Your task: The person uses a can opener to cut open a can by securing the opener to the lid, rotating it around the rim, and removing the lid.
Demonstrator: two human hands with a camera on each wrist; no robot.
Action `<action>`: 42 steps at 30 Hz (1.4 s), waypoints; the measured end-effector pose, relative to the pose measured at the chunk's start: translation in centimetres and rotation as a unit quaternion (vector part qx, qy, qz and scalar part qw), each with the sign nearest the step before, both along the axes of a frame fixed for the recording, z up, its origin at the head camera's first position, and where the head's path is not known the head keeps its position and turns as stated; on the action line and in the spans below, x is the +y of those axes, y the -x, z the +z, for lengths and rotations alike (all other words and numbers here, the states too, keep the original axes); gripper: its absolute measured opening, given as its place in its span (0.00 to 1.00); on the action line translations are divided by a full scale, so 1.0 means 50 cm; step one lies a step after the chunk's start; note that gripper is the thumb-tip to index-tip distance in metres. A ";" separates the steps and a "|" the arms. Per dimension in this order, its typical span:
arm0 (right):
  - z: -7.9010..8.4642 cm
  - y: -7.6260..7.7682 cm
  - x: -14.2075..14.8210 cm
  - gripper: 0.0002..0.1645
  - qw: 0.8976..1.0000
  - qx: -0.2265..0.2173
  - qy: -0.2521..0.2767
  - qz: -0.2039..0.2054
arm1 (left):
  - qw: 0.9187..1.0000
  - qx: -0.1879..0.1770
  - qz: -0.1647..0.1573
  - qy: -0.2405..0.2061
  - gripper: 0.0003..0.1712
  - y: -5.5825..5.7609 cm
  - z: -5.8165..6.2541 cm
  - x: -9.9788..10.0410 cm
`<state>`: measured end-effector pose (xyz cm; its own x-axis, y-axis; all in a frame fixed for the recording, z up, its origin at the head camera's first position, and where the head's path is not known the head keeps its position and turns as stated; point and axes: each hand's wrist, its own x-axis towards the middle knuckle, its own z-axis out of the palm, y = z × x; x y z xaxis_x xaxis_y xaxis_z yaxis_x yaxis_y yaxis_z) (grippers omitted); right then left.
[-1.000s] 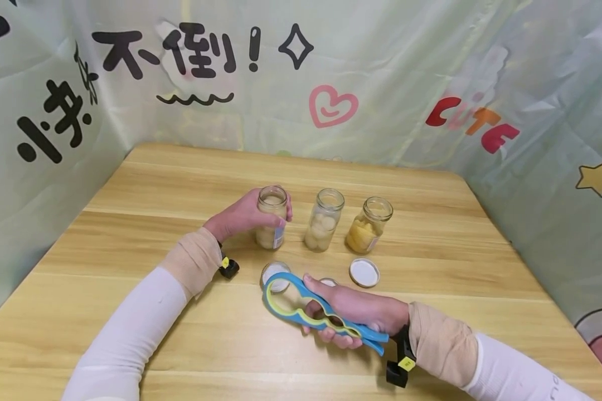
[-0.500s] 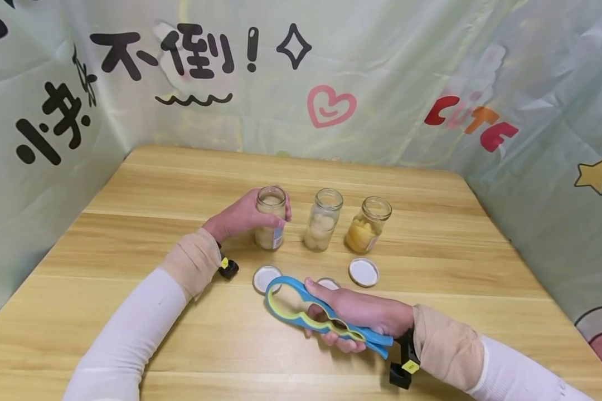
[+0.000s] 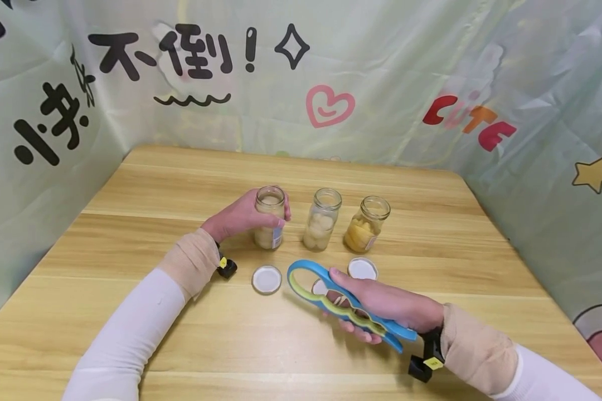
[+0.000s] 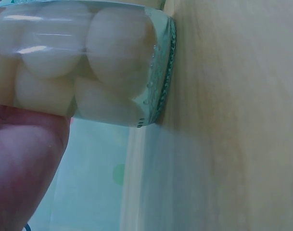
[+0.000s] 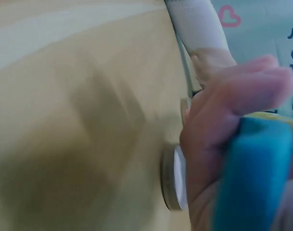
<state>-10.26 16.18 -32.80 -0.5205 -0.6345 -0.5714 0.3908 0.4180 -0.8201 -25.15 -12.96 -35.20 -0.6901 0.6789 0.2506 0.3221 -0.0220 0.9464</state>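
My left hand [image 3: 238, 216] grips an uncapped glass jar [image 3: 269, 236] of pale round pieces in liquid, standing upright on the table. Close up in the left wrist view, the same jar [image 4: 79, 53] shows its pieces and base. My right hand [image 3: 391, 303] holds a blue and yellow jar opener [image 3: 333, 308] above the table, its loop pointing left. White-lined lids lie on the table: a left lid [image 3: 266, 280], a middle lid [image 3: 320, 287] partly hidden behind the opener, and a right lid [image 3: 363, 269] just beyond my right hand.
To the right of the held jar stand an open jar of white balls [image 3: 319, 228] and a shorter open jar of yellow fruit pieces [image 3: 363, 231]. The wooden table [image 3: 205, 334] has fabric walls [image 3: 381, 72] behind it and at both sides.
The left lid first sits partly behind the opener's loop, then shifts slightly left and lies uncovered. My right hand and the opener move to the right. My left hand keeps its grip.
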 end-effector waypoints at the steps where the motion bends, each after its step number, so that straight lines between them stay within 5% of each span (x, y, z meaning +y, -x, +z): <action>1: 0.004 0.001 0.005 0.49 1.000 0.003 -0.001 0.000 | 1.000 0.000 -0.001 0.000 0.15 0.000 0.000 0.000; 15: 0.013 0.016 0.092 0.47 0.993 0.086 -0.074 -0.028 | 1.000 0.004 0.001 -0.004 0.14 0.002 -0.005 0.000; 29: 0.041 0.013 0.167 0.43 0.965 0.207 -0.147 -0.067 | 1.000 -0.003 0.012 -0.006 0.18 0.001 -0.006 0.000; 36: 0.024 0.007 0.189 0.35 0.925 0.306 -0.215 -0.070 | 1.000 -0.005 0.014 -0.004 0.16 0.001 -0.006 0.001; 42: 0.014 0.013 0.221 0.35 0.877 0.382 -0.279 -0.088 | 1.000 -0.003 0.012 -0.001 0.15 0.000 -0.002 0.003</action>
<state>-10.90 27.24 -32.09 -0.9483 -0.2385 -0.2095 -0.0844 0.8255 -0.5581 -25.14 -12.82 -35.28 -0.7071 0.6622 0.2480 0.3168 -0.0169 0.9483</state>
